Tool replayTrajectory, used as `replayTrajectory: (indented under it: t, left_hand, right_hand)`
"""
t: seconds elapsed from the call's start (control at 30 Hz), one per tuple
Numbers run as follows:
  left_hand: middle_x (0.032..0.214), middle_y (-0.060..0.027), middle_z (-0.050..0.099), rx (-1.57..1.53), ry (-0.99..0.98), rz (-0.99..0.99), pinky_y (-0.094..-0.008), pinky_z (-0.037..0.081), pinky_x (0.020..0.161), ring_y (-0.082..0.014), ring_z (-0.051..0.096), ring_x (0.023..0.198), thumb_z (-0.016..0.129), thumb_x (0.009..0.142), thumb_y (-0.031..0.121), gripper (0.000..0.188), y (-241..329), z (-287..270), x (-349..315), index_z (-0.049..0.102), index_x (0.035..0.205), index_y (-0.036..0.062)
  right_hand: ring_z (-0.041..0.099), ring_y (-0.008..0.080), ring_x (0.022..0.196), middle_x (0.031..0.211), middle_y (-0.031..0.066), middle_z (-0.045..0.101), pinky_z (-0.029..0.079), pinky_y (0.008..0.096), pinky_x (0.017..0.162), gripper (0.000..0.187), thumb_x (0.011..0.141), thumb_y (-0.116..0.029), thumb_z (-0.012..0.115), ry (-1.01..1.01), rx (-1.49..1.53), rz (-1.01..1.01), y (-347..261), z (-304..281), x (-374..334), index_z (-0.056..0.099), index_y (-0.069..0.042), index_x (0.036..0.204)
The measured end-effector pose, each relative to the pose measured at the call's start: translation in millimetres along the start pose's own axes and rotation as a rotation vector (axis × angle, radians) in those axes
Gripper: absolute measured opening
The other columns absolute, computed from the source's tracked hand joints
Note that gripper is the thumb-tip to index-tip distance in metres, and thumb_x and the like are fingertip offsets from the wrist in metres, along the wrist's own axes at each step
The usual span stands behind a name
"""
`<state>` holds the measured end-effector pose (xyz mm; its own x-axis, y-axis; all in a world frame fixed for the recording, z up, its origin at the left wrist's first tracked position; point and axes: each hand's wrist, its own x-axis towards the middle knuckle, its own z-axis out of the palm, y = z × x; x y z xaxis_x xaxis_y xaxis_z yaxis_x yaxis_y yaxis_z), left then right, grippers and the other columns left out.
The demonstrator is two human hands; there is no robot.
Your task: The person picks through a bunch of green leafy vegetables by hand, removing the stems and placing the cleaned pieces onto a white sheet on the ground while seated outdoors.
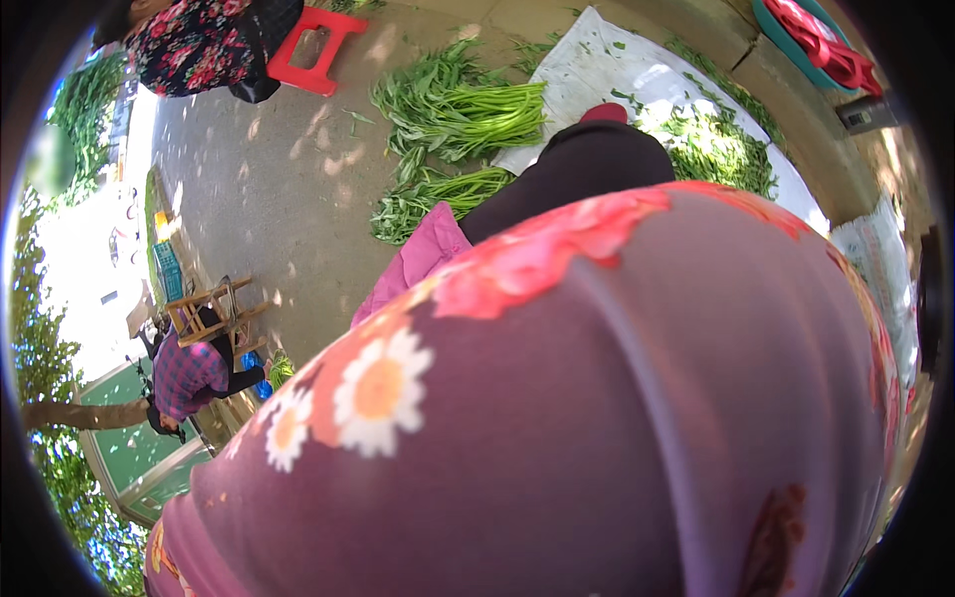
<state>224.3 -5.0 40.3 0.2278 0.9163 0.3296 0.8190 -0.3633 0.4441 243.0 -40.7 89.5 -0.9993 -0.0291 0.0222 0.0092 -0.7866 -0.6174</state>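
Neither of my hands shows. A purple floral garment [517,438] fills most of the lower picture and hides what lies behind it. Beyond it a dark trouser leg [587,164] reaches toward a white sheet [577,60] on the ground. Left of that leg lie two bundles of long green leafy stalks, a larger bundle [468,109] and a nearer bundle [458,194]. Loose green leaves [721,159] are heaped on the sheet's right part. A pink cloth [423,254] sticks out beside the leg.
A red plastic stool [316,22] stands at the top, beside a person in a dark floral top [189,45]. At left is a person in a plaid shirt [189,378], by a wooden chair [219,308]. A teal basin [786,45] and a white sack [880,279] are at right.
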Motion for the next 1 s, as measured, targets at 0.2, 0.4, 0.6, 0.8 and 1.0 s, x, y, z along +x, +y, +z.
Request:
replayTrajectory:
  t: [0.2,0.4,0.6,0.8,1.0]
  left_hand:
    - [0.069,-0.0012,0.065,-0.054,-0.010,0.018,-0.0379,0.048,0.053,-0.0235,0.064,0.068,0.064,0.068,0.017,0.003,16.8,-2.6,0.1,0.066,0.071,0.0163]
    - [0.069,-0.0014,0.065,-0.084,-0.022,0.029,-0.0381,0.048,0.054,-0.0237,0.064,0.068,0.064,0.068,0.017,0.003,26.3,-5.4,1.0,0.066,0.071,0.0160]
    - [0.069,-0.0016,0.065,-0.118,-0.043,0.010,-0.0384,0.048,0.054,-0.0238,0.064,0.068,0.064,0.069,0.018,0.004,36.4,-9.9,-1.7,0.066,0.071,0.0156]
    - [0.069,-0.0019,0.065,-0.104,-0.100,-0.042,-0.0386,0.048,0.054,-0.0240,0.064,0.067,0.065,0.069,0.018,0.004,49.0,-21.2,-18.6,0.066,0.072,0.0153]
    - [0.069,-0.0021,0.065,-0.121,-0.160,-0.041,-0.0389,0.048,0.054,-0.0242,0.064,0.067,0.065,0.069,0.019,0.005,60.9,-20.6,-25.2,0.066,0.072,0.0149]
  right_hand:
    - [0.055,0.0194,0.081,0.090,0.0140,0.056,0.044,0.0297,0.066,0.039,0.085,-0.033,0.058,0.025,0.017,-0.023,0.5,0.5,-7.2,0.056,0.005,0.094]
    - [0.054,0.0208,0.085,0.094,0.0155,0.054,0.044,0.0308,0.068,0.044,0.085,-0.036,0.057,0.027,0.034,-0.029,0.3,0.3,-11.3,0.053,0.006,0.097]
    - [0.053,0.0222,0.088,0.098,0.0170,0.052,0.044,0.0319,0.070,0.049,0.084,-0.039,0.056,0.026,0.060,0.009,7.2,-0.2,-13.8,0.051,0.007,0.101]
    - [0.052,0.0236,0.092,0.102,0.0185,0.050,0.044,0.0330,0.071,0.054,0.084,-0.042,0.055,-0.013,0.089,0.034,20.5,4.6,-20.4,0.049,0.008,0.105]
    - [0.051,0.0250,0.095,0.106,0.0201,0.049,0.044,0.0342,0.073,0.059,0.083,-0.045,0.054,-0.012,0.116,0.047,25.7,7.0,-30.1,0.047,0.008,0.108]
